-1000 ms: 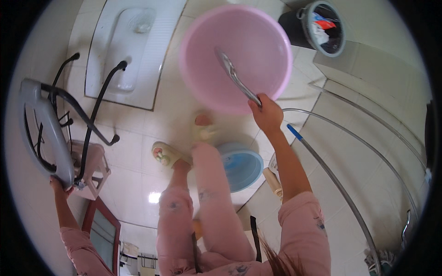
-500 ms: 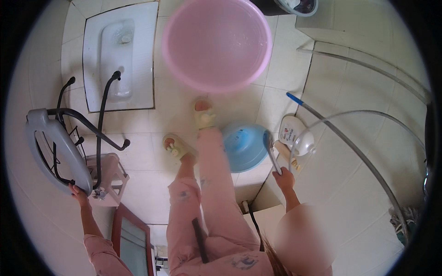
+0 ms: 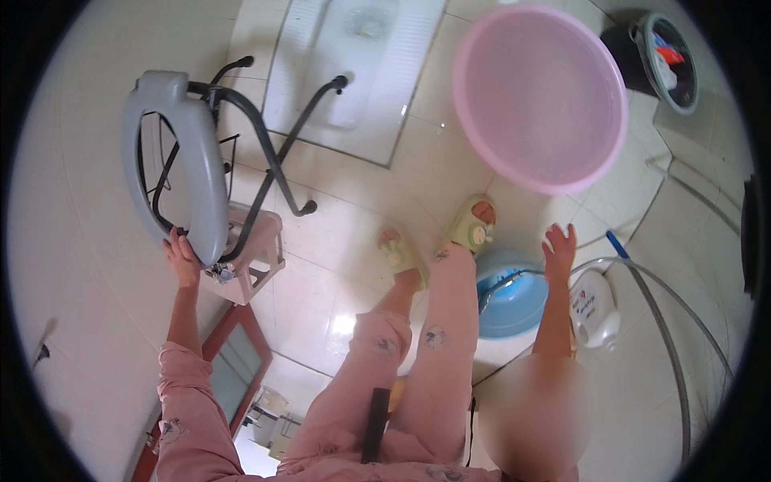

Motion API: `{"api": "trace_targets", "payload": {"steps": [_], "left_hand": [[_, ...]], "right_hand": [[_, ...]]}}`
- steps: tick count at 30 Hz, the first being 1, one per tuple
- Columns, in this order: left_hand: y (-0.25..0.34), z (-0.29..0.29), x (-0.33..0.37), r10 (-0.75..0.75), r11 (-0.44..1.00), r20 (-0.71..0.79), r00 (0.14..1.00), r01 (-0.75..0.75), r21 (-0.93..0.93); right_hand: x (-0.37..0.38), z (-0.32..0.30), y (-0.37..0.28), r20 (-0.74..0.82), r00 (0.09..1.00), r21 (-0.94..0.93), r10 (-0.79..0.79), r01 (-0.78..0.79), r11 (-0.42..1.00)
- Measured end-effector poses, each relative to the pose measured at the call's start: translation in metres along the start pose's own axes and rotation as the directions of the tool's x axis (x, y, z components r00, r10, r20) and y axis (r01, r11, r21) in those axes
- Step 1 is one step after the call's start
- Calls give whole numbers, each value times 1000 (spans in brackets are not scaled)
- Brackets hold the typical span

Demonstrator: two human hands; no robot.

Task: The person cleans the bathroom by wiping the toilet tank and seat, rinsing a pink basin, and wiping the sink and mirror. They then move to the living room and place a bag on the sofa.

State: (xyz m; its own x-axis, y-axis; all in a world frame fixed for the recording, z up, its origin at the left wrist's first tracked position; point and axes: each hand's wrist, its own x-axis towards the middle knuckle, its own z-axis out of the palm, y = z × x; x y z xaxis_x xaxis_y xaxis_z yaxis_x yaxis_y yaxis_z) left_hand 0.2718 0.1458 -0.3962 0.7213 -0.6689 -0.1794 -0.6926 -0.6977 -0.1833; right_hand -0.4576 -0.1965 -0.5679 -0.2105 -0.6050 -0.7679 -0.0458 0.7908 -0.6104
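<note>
My left hand (image 3: 182, 259) is closed on the near end of a grey seat of a folding commode chair (image 3: 205, 177), which stands tilted on black tube legs against the left wall. My right hand (image 3: 559, 249) is held out with fingers apart and nothing in it, above the right edge of a blue basin (image 3: 514, 321). In that basin lies a silver shower head (image 3: 495, 287), its hose (image 3: 642, 270) arching off to the right. Beyond my feet sits a large pink basin (image 3: 620, 120), which looks filled with water.
A squat toilet (image 3: 337, 104) is set in the floor ahead. Near the left wall stands a beige plastic stool (image 3: 269, 255). A dark bin (image 3: 630, 60) holds rubbish at far right. A white jug (image 3: 594, 309) and a blue-tipped pole (image 3: 618, 245) are at right. A red-framed door (image 3: 257, 321) is behind left.
My right hand has let go of the shower head, now in the blue basin, and opened. The view has turned left; my left hand stays on the commode chair.
</note>
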Motion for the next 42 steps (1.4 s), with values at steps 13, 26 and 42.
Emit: {"api": "trace_targets", "payload": {"steps": [13, 26, 42], "left_hand": [[169, -86, 3, 208, 963, 122, 970, -181, -200], [262, -118, 18, 137, 939, 132, 982, -86, -333], [232, -99, 12, 172, 925, 41, 984, -147, -352]], "right_hand": [[84, 114, -15, 60, 972, 639, 228, -213, 739], [-11, 136, -103, -53, 997, 502, -62, 80, 861], [-36, 144, -77, -119, 989, 459, -93, 137, 878]]}}
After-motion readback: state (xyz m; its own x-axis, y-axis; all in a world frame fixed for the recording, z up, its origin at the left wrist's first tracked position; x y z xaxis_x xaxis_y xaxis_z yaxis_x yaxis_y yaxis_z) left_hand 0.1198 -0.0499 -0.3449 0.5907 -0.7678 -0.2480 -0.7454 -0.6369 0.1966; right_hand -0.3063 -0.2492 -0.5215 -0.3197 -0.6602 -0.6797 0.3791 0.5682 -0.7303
